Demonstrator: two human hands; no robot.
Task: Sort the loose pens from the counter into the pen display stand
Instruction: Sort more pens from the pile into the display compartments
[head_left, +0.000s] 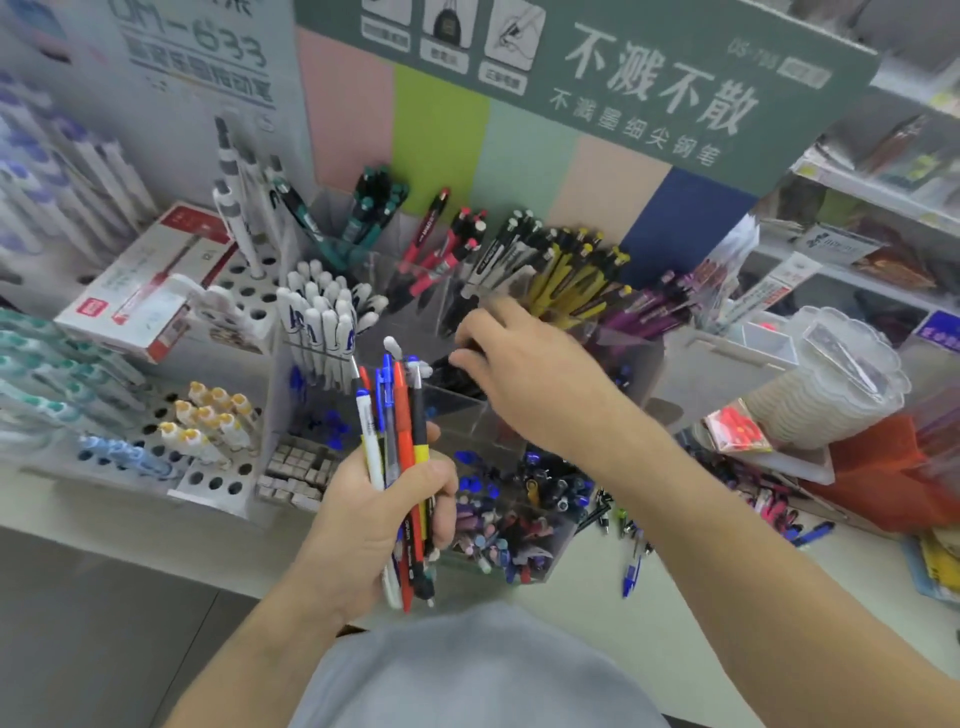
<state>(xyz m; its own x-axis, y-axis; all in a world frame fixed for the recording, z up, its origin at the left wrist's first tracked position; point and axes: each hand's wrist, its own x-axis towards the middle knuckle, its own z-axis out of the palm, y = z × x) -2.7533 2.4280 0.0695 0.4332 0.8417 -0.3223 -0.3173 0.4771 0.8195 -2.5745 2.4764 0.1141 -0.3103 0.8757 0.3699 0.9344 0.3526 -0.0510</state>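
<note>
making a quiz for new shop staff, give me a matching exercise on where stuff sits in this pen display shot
Things:
1. yellow pens
2. bundle of mixed pens
3. white capped pens
4. loose blue pen

Places:
A. gripped in the left hand
B. lying on the counter
C. upper compartment, beyond the right hand
D. compartment left of the right hand

Pairs: 1-C, 2-A, 3-D, 4-B

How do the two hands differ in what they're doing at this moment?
The left hand grips a mixed bundle of pens upright, near the body; the right hand reaches farther out, palm down, into the clear stand, fingers on dark pens there. Whether it holds one is unclear. Both are bare.
</note>
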